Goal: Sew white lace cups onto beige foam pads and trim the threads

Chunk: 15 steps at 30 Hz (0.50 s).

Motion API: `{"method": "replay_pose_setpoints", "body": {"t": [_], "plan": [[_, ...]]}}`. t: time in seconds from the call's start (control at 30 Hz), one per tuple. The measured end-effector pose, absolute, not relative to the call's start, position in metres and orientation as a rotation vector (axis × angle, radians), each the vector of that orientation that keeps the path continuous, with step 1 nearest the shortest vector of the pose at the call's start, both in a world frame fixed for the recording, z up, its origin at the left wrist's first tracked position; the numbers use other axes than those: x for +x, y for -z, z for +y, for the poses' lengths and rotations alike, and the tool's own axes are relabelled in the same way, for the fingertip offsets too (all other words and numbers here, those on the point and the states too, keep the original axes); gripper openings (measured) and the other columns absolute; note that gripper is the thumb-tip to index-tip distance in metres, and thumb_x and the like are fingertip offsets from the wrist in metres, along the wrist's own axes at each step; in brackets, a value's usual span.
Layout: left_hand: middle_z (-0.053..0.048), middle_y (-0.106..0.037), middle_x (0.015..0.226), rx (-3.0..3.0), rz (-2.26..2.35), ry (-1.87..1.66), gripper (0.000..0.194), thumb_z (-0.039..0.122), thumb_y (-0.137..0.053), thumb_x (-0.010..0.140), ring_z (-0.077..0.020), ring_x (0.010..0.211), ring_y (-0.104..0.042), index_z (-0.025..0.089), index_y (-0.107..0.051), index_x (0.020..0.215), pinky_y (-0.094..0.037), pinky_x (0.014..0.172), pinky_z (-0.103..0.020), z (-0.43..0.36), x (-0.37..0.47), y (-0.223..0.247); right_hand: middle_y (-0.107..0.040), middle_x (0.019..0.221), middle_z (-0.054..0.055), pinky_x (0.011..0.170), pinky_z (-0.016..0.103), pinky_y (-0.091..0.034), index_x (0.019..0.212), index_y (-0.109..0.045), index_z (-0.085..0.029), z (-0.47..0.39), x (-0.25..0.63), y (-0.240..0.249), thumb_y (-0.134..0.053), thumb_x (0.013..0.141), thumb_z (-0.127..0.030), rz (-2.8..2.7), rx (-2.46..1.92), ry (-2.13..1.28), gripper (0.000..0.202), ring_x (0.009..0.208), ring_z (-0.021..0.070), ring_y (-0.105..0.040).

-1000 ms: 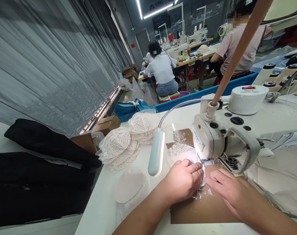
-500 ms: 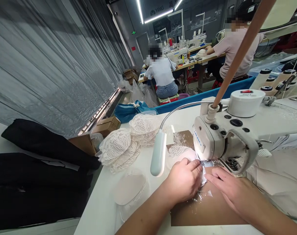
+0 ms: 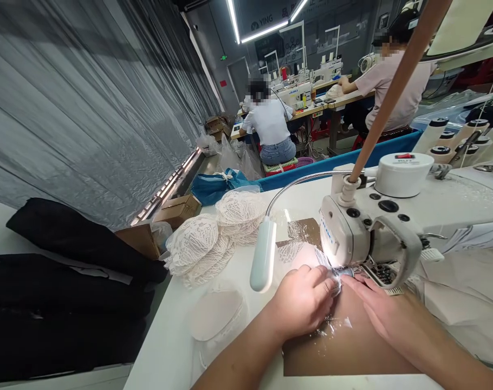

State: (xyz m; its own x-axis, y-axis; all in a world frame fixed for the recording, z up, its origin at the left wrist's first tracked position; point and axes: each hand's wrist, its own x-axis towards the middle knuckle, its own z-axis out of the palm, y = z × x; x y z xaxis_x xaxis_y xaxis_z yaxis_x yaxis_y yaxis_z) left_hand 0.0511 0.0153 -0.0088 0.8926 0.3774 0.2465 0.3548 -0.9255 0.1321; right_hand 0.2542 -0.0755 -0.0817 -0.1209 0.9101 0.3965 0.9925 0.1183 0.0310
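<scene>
A white sewing machine (image 3: 346,230) stands before me, its needle area lit brightly. My left hand (image 3: 305,298) is closed, fingers bent and pinching a lace-covered fabric piece (image 3: 305,255) just left of the presser foot. Part of that piece lies under my fingers and the machine head, so its edge is hidden. My right hand (image 3: 378,303) rests on the brown plate (image 3: 344,346) on the other side, fingers stretched out. Its fingertips touch the fabric edge by the needle, close to my left fingertips. White scraps (image 3: 347,323) lie on the plate.
Stacks of white lace cups (image 3: 193,244) lie on the white table (image 3: 165,330) at left, with a beige oval pad (image 3: 216,314) nearer. A lamp (image 3: 263,254) hangs left of the machine. Thread cones (image 3: 433,135) stand at right. Two people sit at machines beyond.
My right hand has moved forward and left, its fingertips now beside the needle. My left hand has shifted slightly, and the lace piece between them is drawn closer under the foot.
</scene>
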Motion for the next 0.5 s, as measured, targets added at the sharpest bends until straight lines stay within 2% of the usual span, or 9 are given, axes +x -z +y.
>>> {"method": "replay_pose_setpoints", "body": {"t": [0.1,0.2,0.33,0.5], "plan": [[-0.009,-0.066,0.104,3.012,0.404,-0.407,0.027,0.026,-0.042,0.098,-0.0187,0.078,-0.055,0.014,-0.062,0.11,-0.045,0.069,-0.03,0.015,0.052,0.01,-0.069,0.114,0.007,0.059,0.031,-0.047,0.126,-0.06,-0.029,-0.077,0.254,0.079,-0.039,0.081,-0.004,-2.147,-1.829,0.334,0.055,0.075,0.0207,-0.065],[-0.008,-0.067,0.108,3.041,0.35,-0.394,0.027,0.024,-0.041,0.098,-0.0189,0.083,-0.056,0.013,-0.063,0.109,-0.044,0.068,-0.031,0.014,0.052,0.013,-0.069,0.109,0.005,0.047,0.028,-0.036,0.121,-0.061,-0.025,-0.077,0.25,0.068,-0.036,0.082,-0.003,-2.222,-1.7,0.23,0.052,0.057,0.0146,-0.059],[-0.003,-0.066,0.117,3.059,0.402,-0.368,0.025,0.026,-0.044,0.097,-0.0186,0.082,-0.055,0.017,-0.065,0.108,-0.042,0.065,-0.032,0.013,0.05,0.015,-0.07,0.096,0.004,0.045,0.028,-0.028,0.107,-0.065,-0.023,-0.074,0.247,0.054,-0.036,0.079,-0.002,-2.234,-1.56,0.211,0.045,0.051,0.0128,-0.052],[-0.001,-0.067,0.117,3.047,0.435,-0.336,0.024,0.027,-0.046,0.095,-0.0191,0.082,-0.055,0.019,-0.065,0.108,-0.041,0.065,-0.033,0.011,0.048,0.014,-0.071,0.09,0.003,0.042,0.028,-0.026,0.104,-0.066,-0.024,-0.075,0.246,0.05,-0.04,0.073,-0.003,-2.205,-1.515,0.237,0.046,0.048,0.0121,-0.05]]}}
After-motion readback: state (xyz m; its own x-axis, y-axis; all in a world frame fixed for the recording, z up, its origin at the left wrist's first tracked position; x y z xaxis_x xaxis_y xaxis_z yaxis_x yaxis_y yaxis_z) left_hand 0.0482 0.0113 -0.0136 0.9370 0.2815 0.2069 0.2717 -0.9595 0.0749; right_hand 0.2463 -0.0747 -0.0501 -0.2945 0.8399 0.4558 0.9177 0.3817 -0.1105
